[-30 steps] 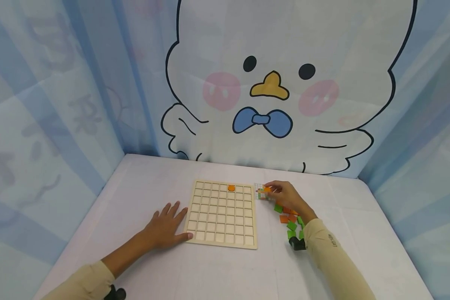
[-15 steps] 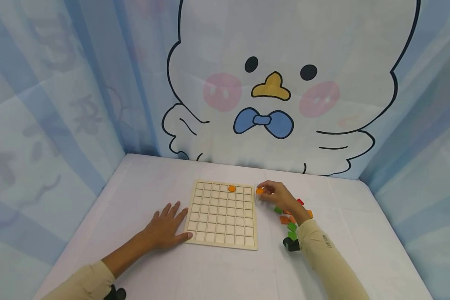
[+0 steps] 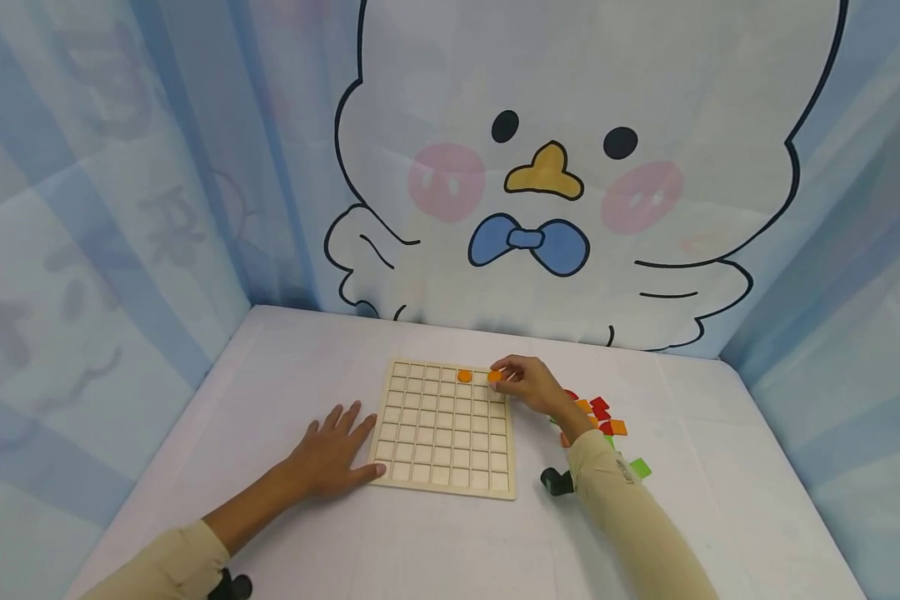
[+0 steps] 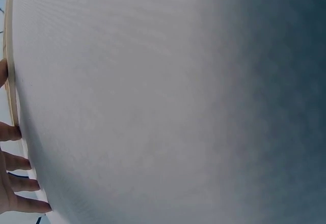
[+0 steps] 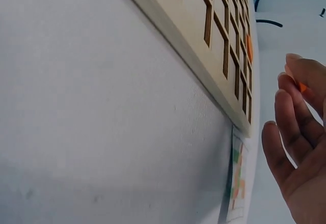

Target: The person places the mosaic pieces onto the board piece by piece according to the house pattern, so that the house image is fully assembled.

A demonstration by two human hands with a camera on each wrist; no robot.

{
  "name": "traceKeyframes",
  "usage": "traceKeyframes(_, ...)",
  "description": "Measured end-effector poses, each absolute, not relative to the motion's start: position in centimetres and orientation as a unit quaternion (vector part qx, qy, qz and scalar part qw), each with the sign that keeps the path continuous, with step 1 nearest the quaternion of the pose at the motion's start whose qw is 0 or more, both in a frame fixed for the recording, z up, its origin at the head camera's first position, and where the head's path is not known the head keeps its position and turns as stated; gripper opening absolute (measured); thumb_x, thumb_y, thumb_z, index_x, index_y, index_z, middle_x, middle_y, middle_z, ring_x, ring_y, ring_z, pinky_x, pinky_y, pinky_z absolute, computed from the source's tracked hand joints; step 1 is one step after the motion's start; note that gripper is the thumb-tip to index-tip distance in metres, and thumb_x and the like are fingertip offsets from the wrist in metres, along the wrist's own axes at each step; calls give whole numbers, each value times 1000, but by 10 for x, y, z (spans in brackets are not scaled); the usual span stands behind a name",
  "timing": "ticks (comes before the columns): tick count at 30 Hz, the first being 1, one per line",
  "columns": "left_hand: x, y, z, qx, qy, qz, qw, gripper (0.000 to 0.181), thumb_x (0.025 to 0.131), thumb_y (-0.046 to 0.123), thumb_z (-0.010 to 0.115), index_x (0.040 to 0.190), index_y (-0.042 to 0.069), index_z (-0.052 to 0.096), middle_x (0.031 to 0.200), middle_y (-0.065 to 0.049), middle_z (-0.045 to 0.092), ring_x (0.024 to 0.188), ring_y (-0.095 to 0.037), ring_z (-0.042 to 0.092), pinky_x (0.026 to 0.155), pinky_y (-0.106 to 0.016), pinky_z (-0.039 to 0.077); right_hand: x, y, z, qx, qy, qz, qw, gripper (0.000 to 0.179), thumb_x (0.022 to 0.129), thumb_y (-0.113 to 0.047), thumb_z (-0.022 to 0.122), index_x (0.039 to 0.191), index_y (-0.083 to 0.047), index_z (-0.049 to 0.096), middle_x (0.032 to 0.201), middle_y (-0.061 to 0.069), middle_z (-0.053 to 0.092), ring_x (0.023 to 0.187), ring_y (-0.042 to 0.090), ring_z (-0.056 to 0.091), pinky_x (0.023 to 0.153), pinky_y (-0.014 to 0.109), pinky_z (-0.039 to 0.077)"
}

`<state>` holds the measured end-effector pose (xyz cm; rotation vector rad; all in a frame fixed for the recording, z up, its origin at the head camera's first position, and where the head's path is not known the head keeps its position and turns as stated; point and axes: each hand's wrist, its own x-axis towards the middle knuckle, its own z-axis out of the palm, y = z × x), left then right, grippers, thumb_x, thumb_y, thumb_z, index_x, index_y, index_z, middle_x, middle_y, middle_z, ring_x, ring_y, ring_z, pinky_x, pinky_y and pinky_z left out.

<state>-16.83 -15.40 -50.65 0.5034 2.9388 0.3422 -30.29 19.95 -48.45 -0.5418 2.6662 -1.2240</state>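
Note:
A wooden grid board (image 3: 442,435) lies on the white table. My right hand (image 3: 528,383) pinches an orange round piece (image 3: 494,377) between thumb and fingertips, over the top row near the far right corner. Another orange disc (image 3: 464,377) sits in a top-row square, a little to the left. In the right wrist view, the pinched piece (image 5: 302,87) shows only as an orange sliver between the fingers. My left hand (image 3: 330,454) is spread flat at the board's left side, thumb on its near left corner. The left wrist view catches its fingertips (image 4: 23,184) at the left edge.
Loose red, orange and green flat pieces (image 3: 599,404) lie right of the board, partly hidden by the right forearm. One green square (image 3: 641,468) lies nearer the front. A printed card (image 5: 237,178) rests beside the board's far right corner. Patterned curtains (image 3: 525,292) enclose the table.
My right hand has moved left with the orange round piece, from above the card to over the board's top row. More of the loose pieces' right side now shows. The left hand has stayed put.

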Motion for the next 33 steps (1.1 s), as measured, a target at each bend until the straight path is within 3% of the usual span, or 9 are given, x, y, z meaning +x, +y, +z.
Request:
traceKeyframes(21,-169,-157,-508,167,977,108,72,85,92,65,56,152,7,42,159,-26,33,145,-52,31,106,-73,33,-317,144,-491,-177,906,-378,76,26,91,-19,75,113,-6,72,103,10,70,95,23,68,81,35,56)
traceKeyframes(33,-170,-155,-508,167,976,111,82,85,92,65,55,153,8,41,160,-26,31,146,-52,29,107,-73,32,-321,127,-501,-177,917,-351,65,26,91,-17,75,114,-6,72,101,7,69,91,19,65,81,33,56)
